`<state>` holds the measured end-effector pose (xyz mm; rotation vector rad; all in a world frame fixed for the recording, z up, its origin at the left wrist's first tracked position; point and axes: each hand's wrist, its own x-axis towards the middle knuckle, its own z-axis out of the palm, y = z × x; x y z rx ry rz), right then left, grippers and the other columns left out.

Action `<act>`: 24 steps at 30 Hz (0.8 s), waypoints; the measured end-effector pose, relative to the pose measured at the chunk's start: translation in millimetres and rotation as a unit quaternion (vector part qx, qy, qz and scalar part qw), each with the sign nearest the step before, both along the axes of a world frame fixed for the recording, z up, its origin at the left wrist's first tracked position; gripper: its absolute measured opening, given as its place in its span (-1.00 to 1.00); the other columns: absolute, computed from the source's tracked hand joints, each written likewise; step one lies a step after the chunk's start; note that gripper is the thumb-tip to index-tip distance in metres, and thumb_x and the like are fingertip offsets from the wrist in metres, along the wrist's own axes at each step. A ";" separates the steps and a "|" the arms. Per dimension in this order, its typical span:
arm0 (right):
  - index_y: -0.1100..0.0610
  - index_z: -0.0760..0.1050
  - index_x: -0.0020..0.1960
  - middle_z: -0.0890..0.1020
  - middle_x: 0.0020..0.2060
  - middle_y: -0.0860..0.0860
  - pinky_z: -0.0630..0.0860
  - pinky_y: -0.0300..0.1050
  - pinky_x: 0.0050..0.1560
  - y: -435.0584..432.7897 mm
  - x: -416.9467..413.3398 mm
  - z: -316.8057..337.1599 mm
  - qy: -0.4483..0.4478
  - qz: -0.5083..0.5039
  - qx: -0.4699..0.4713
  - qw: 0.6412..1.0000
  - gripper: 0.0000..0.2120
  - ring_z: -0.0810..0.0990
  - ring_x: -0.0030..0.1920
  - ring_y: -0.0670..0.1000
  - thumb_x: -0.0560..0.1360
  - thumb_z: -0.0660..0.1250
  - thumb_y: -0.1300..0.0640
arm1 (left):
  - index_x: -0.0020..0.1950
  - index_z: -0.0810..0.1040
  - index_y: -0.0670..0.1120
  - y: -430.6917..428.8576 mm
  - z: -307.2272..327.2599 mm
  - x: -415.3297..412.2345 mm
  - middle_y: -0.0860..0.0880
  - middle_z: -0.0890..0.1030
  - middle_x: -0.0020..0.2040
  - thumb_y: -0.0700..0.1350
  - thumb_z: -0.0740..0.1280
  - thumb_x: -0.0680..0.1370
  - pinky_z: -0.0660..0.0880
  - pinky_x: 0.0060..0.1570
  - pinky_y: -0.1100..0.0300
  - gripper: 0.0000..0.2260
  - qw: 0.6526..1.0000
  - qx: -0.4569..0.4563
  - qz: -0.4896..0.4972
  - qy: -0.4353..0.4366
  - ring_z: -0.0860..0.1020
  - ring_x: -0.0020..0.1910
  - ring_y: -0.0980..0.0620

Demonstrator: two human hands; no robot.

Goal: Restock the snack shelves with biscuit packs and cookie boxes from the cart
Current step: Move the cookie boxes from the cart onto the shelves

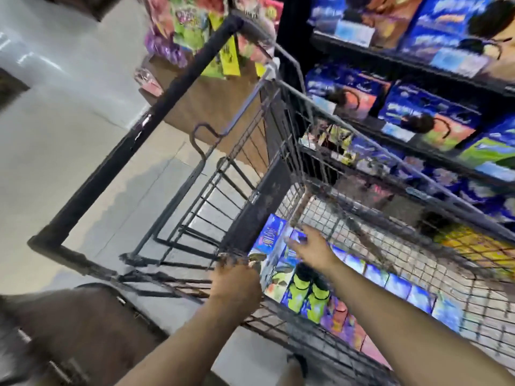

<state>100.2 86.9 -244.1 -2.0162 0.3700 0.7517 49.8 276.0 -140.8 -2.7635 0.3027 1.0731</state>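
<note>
Our two bare forearms are filling the near edge of the view, both pointing into the cart (pixel 418 263). Our left hand (pixel 237 280) is gripping the cart's near wire rim, fingers curled over it, beside the dark panel (pixel 267 196) of the folding seat. Our right hand (pixel 310 246) is hovering inside the basket with its fingers spread, holding nothing.

Just left of its fingertips a blue cookie box (pixel 271 236) is standing on edge against that panel, its long axis running up and away from us. Blur is hiding whether the fingers are touching it. We are judging the right hand the nearer one for that box, with the left busy steadying the cart.

Below the right wrist a green-printed box (pixel 305 292) is lying flat, and a row of boxes (pixel 395 284) is running off to the right along the basket floor. The high wire wall on the right is standing between the basket and the shelves (pixel 412 64), so we are expecting the box to need lifting over the rim first.

Blue boxes (pixel 426 110) are crowding those shelves at the far right, and yellow packs (pixel 471 245) are showing through the wire lower down. On the left the black handle (pixel 133 140) is slanting over the pale floor (pixel 55 135).
</note>
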 end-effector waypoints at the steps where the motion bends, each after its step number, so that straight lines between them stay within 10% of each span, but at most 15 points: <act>1: 0.14 0.40 0.41 0.60 0.02 0.04 0.51 -0.04 0.02 3.6 9.4 -8.9 -0.001 -0.002 0.001 1.000 -0.48 0.53 -0.07 0.03 0.54 0.41 -0.04 | 0.45 0.36 0.03 0.9 -1.0 -0.8 -0.12 0.49 0.37 -0.02 0.14 0.58 0.26 0.37 -0.12 -0.58 1.000 0.005 -0.006 0.002 0.38 0.41 -0.20; 5: 0.11 0.27 0.51 0.58 -0.09 -0.09 0.47 -0.31 -0.16 14.6 35.3 -39.3 0.029 -0.024 0.045 0.998 -0.30 0.59 -0.16 -0.23 0.50 0.45 -0.10 | 0.48 0.31 0.05 3.5 -6.9 -0.8 -0.10 0.35 0.49 0.04 0.14 0.60 0.23 0.38 -0.18 -0.57 0.999 -0.014 0.006 0.033 0.31 0.47 -0.23; 10: -0.01 0.46 0.28 0.67 0.08 0.01 0.42 -0.31 -0.32 27.3 44.1 -62.3 0.061 -0.027 0.073 0.995 -0.56 0.56 -0.20 -0.17 0.50 0.41 -0.19 | 0.50 0.31 0.02 6.4 -14.2 -1.3 -0.12 0.35 0.47 0.03 0.15 0.62 0.27 0.32 -0.11 -0.57 0.994 -0.008 0.015 0.104 0.34 0.45 -0.18; 18: 0.08 0.45 0.08 0.68 0.02 0.13 0.53 -0.16 -0.08 33.4 52.2 -61.4 0.043 -0.074 0.137 0.987 -0.55 0.64 -0.14 -0.03 0.40 0.51 -0.18 | 0.58 0.21 -0.06 0.6 -12.3 7.4 -0.18 0.25 0.54 -0.07 0.16 0.63 0.20 0.44 -0.23 -0.50 0.986 0.028 0.018 0.163 0.20 0.53 -0.25; 24: -0.23 0.05 0.49 0.45 0.27 -0.03 0.52 -0.02 0.10 46.1 20.6 -65.8 0.102 -0.171 0.212 0.957 0.10 0.58 0.16 -0.02 0.15 0.63 -0.29 | 0.64 0.03 0.03 -3.3 -18.6 12.7 -0.12 0.08 0.62 -0.07 0.20 0.62 0.19 0.45 -0.25 -0.38 0.980 0.022 0.026 0.196 0.11 0.56 -0.27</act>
